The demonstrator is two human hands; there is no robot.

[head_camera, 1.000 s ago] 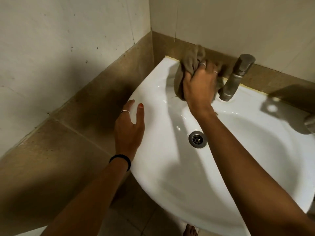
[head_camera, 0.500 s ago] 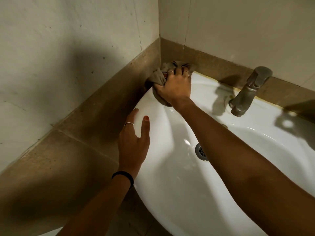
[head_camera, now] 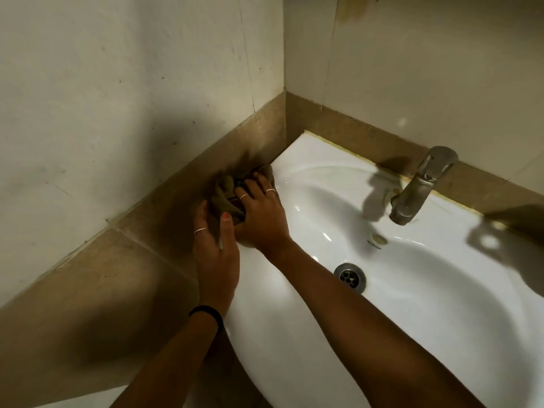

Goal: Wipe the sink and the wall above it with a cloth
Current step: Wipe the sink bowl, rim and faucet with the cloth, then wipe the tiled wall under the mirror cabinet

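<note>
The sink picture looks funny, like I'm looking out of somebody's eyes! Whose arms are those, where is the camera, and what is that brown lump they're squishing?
You guessed well. The camera sits on a person's head and looks down, so you see their own two arms reaching out. There is no robot here.

The big white bowl is a bathroom sink, fixed in a corner between two tiled walls. In its middle is the metal drain, and at the back stands a grey tap.

The brown lump is a cleaning cloth, bunched up at the sink's left edge beside the brown wall tiles. The right hand presses on it, and the left hand, the one with a black wristband, touches it too. Nothing else lies in the sink.
</note>
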